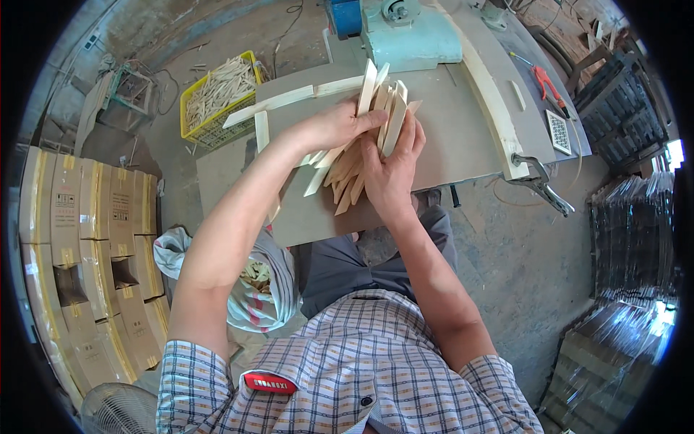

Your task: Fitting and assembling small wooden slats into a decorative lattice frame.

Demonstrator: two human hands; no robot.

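Tabletop (pixel 455 148) lies below; wooden strips (pixel 350 171) between both hands (pixel 338 124) (pixel 392 173).

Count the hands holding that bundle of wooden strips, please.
2: the left hand on the left of the wooden strips, the right hand on their right. Both show, partly hidden by strips.

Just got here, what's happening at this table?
Someone is gripping a bundle of pale wooden sticks between the left hand and right hand, over the table. More sticks show below the hands; which are held and which lie loose is hard to tell. A pale green machine stands beyond, and a yellow crate heaped with similar sticks sits off to the left.
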